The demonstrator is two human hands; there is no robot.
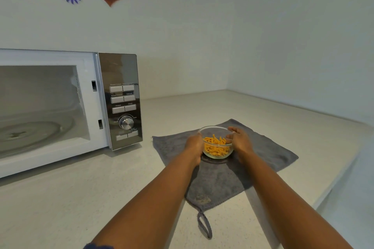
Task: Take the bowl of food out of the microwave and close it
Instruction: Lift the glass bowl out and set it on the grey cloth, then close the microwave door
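- While both hands cup it, the bowl (pixel 217 143) of orange food sits on the grey cloth (pixel 222 174) at lower centre of the frame — out of the microwave (pixel 66 107) and on the table (pixel 60 198).
- The left hand (pixel 194 145) curls against the bowl's left wall; the right hand (pixel 239 141) wraps the right side, fingers (pixel 231 129) bent over the rim. Neither is spread wide; each is partly closed on the glass.
- A grip from both sides keeps the bowl level, probably because it may be hot.
- The cloth likely serves as a pad under warm glass; its loop (pixel 205 225) trails toward the bottom edge.
- At the left of the frame the microwave's inside stands bare, turntable (pixel 30 131) showing. Its door is out of view, so closing it looks like the step left.
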